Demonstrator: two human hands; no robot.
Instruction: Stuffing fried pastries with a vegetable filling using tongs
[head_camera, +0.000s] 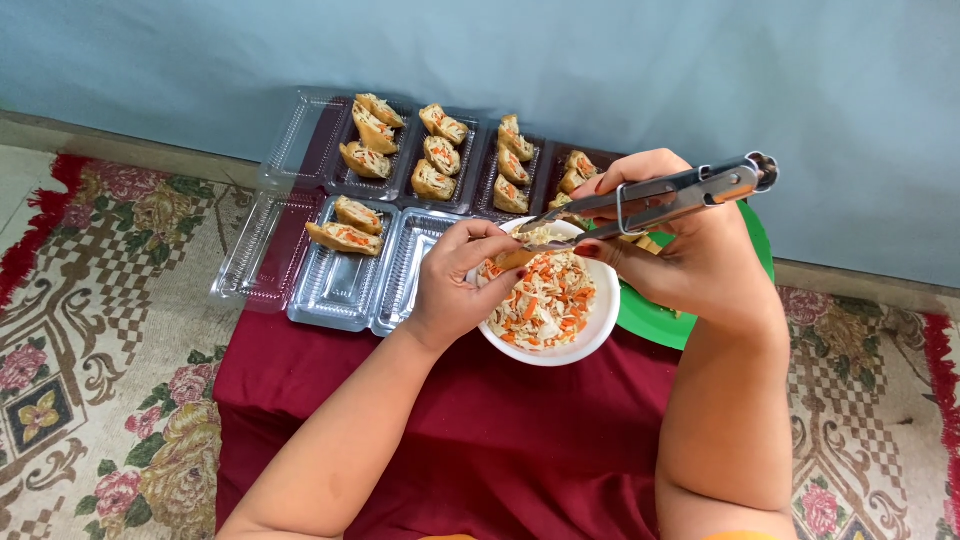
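Tongs (655, 198) pinched shut in right hand (690, 255), long axis running down-left to tips over bowl (600, 325); left hand (455, 285) at bowl's left rim, fingers pinching a pocket (512, 259).

White bowl (598, 322) of shredded filling sat on a maroon cloth (500, 430). Left hand (455, 285) held a pastry piece (510, 260) at the bowl's left rim. Right hand (690, 250) gripped metal tongs (650, 200) above the bowl. Clear trays (340, 290) of filled pastries lay behind the bowl; a green plate (650, 320) showed to its right.
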